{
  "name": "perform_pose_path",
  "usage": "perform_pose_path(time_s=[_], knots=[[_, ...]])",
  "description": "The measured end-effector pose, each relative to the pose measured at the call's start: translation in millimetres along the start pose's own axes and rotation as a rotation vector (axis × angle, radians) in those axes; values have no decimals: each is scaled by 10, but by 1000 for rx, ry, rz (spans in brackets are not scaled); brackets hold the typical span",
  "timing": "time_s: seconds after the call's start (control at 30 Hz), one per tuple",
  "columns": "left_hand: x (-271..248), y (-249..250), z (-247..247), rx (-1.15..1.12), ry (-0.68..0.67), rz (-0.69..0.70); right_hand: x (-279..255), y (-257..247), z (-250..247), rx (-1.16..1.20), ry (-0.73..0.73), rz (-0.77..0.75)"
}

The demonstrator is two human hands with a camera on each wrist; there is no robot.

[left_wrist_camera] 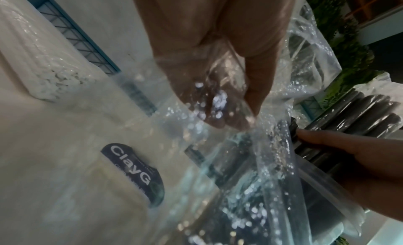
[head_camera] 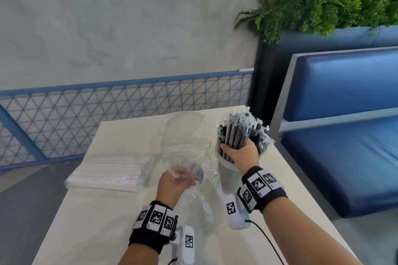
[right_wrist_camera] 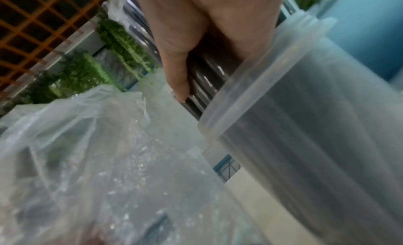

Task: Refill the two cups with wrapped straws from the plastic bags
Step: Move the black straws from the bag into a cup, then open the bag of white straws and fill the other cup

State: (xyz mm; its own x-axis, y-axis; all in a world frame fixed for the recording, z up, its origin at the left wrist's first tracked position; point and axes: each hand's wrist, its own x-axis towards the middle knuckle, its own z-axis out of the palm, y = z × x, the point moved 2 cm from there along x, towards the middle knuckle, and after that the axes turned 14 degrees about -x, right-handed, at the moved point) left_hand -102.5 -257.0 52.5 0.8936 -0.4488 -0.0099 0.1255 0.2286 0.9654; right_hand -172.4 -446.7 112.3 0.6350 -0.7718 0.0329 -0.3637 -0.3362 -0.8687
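Observation:
My right hand (head_camera: 239, 150) grips a thick bundle of black wrapped straws (head_camera: 239, 131), whose lower ends stand inside a translucent plastic cup (head_camera: 228, 170) on the table. In the right wrist view the thumb (right_wrist_camera: 176, 76) lies across the black straws (right_wrist_camera: 202, 88) just above the cup rim (right_wrist_camera: 257, 86). My left hand (head_camera: 178, 180) holds a crumpled clear plastic bag (head_camera: 183, 135) that looks empty and billows up beside the cup. The left wrist view shows the fingers (left_wrist_camera: 218, 86) under the plastic film, and a dark label (left_wrist_camera: 135, 169) on the bag.
A sealed bag of white wrapped straws (head_camera: 107, 172) lies flat on the left of the cream table (head_camera: 97, 221). A blue bench seat (head_camera: 344, 157) stands to the right and a blue mesh railing (head_camera: 107, 118) behind. A planter with ferns (head_camera: 323, 0) rises at the far right.

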Motion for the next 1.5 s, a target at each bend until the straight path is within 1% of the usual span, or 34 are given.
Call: perform_pose_path(time_s=[0.07, 0.1, 0.17, 0.23, 0.27, 0.3, 0.37, 0.4, 0.47, 0.67, 0.83, 0.9, 0.97, 1.0, 1.03, 1.07, 1.13, 1.2, 1.23, 1.27, 1.3, 1.33, 1.37, 1.4, 1.43, 1.47, 1.5], knots=[[-7, -5, -9, -11, -4, 6, -52, -55, -41, -12, 62, -29], [-9, -4, -18, -11, 1, 8, -87, -125, -82, 17, 126, -80], [-9, -15, -36, -9, 10, 10, -151, -317, -185, 73, 281, -269], [-11, -36, -49, -14, 16, -4, -158, -471, -248, -15, 394, -482], [-16, -47, -49, -17, 14, -9, -134, -524, -257, -92, 407, -550], [-25, -52, -46, -17, 11, -13, -90, -545, -246, -160, 387, -580], [-38, -59, -28, -27, 6, -20, -22, -545, -202, -230, 315, -600], [-41, -61, -22, -36, 8, -23, 1, -519, -178, -244, 307, -612], [-39, -63, -16, -42, 13, -24, 26, -436, -128, -260, 336, -625], [-53, -12, 19, -7, 28, -15, 35, -164, 10, -366, 326, -605], [-125, 13, 75, -8, -8, -12, 10, 50, 35, -434, 236, -538], [-120, 0, 49, -32, 12, -7, -72, 38, 21, -434, 286, -592], [-107, -9, 22, -86, 53, -4, -230, -10, -19, -379, 389, -659], [-106, -7, 12, -119, 76, -1, -332, -15, -35, -327, 415, -677], [-104, -6, 1, -161, 101, -1, -418, 27, -31, -285, 406, -688], [-101, 3, -9, -217, 132, -6, -493, 104, -17, -265, 365, -681], [-96, 0, -43, -350, 181, -23, -585, 351, 13, -267, 235, -612], [-117, -19, -53, -472, 205, -40, -628, 617, 23, -243, 80, -451], [-143, -31, -42, -517, 212, -51, -652, 700, 34, -205, -51, -343], [-175, -57, -26, -553, 214, -73, -680, 768, 67, -152, -223, -240], [-212, -91, -2, -569, 208, -104, -716, 813, 110, -80, -377, -169], [-241, -139, 17, -557, 210, -140, -738, 842, 145, -12, -464, -139], [-262, -189, 15, -496, 246, -162, -740, 859, 160, 19, -486, -136], [-289, -209, -9, -384, 327, -165, -718, 898, 163, 1, -472, -144], [-308, -218, -74, -243, 437, -126, -691, 932, 156, -46, -467, -149], [-331, -176, -148, -108, 551, -45, -650, 991, 146, -111, -482, -146], [-344, -149, -246, 29, 633, 61, -618, 1027, 128, -161, -520, -139]])
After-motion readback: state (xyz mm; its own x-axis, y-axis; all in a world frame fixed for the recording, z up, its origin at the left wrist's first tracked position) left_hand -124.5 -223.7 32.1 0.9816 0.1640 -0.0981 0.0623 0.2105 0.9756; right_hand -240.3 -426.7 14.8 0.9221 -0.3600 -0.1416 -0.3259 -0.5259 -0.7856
